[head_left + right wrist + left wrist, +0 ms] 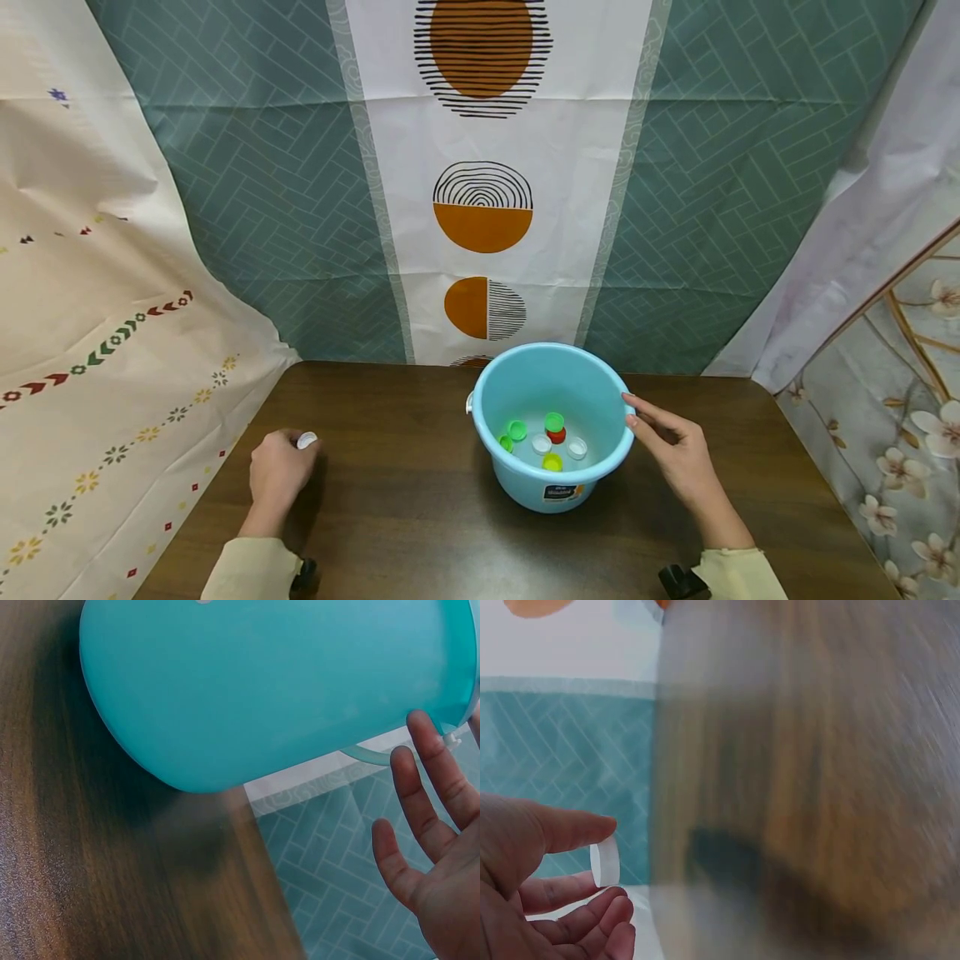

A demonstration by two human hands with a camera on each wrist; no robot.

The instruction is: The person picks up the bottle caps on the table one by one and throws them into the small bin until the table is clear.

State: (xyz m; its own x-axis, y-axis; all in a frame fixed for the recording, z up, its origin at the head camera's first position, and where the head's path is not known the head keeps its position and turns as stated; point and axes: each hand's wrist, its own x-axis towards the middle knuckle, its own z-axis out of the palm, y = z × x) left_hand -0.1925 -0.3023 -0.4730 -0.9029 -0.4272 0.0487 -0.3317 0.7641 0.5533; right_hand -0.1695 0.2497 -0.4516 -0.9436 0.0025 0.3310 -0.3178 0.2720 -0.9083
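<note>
Near the left side of the table, my left hand [279, 471] pinches a white bottle cap [306, 440] between thumb and fingers. The left wrist view shows the cap [606, 861] on edge, the thumb above it and fingertips below. A light blue bucket [525, 490] stands upright, right of the table's middle. At its right rim, my right hand [681, 458] holds on with thumb and index finger. Other fingers [427, 817] of that hand are spread along the outer wall in the right wrist view. Inside the bucket lie several caps, among them a red cap [557, 437] and a yellow cap [552, 462].
The brown wooden table [397, 508] runs back to a green and white patterned cloth [300, 208]. A cream cloth [112, 350] hangs at the left, and a floral cloth [885, 475] borders the right. The bucket's handle [367, 755] shows beside its wall.
</note>
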